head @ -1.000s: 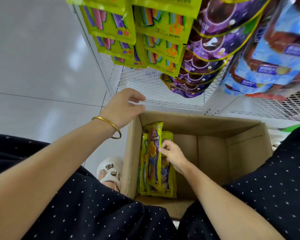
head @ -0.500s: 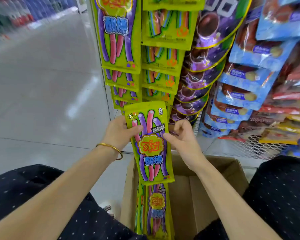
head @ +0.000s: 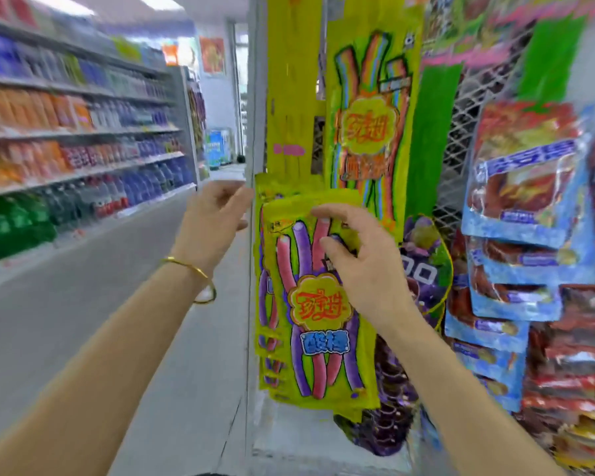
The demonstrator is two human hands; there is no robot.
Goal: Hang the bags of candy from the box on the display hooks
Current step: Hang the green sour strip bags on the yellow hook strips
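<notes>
At the left edge of the wire rack, noted one yellow-green candy bag, upright, raised in front of a stack of matching bags. Overlapped them; could not resolve whether touching.

Recorded right hand on the bag's upper front, thumb and forefinger curled onto the film near its top edge: a grasp on the bag.

Recorded left hand at the top left corner of the same bag, fingers bent, tips at the film's edge. Could not tell whether pinching or merely touching — motion blur too heavy. Logged gold bangle on left wrist.

Could not make out the hook or the bag's hanging hole; hidden by fingers and blur.

Above, logged a taller rainbow-strip bag hanging. Right of the held bag, logged purple bags, then blue-and-red bags — both in overlapping columns.

Across the aisle floor, marked shelves of bottled drinks, blurred.
</notes>
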